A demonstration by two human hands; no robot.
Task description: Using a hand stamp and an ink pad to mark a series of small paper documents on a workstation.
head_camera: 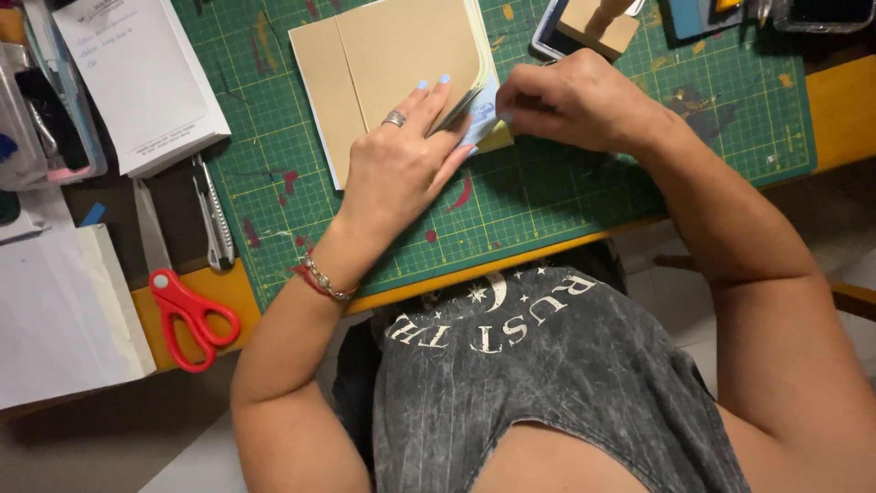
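Item: tan card-covered booklet [392, 64], on green gridded cutting mat [547, 183]. Your left hand [397, 169] presses flat, fingers together, on the cover; your right hand [570, 100] pinches pale blue paper [482, 114] at its edge. Booklet assembled; blue piece not yet seated.

A cutting mat [566, 192] lies on the table [844, 105], and a booklet [392, 64] rests on the mat toward its 11 o'clock corner. The left hand [397, 164] presses on the booklet's 6 o'clock edge, with the right hand [570, 100] just beside it at 3 o'clock, pinching the page corner. Off the mat at 9 o'clock lie a utility knife [212, 215] and a notepad [141, 78], with scissors [187, 315] at 7 o'clock and a wooden stamp [598, 27] at 1 o'clock.
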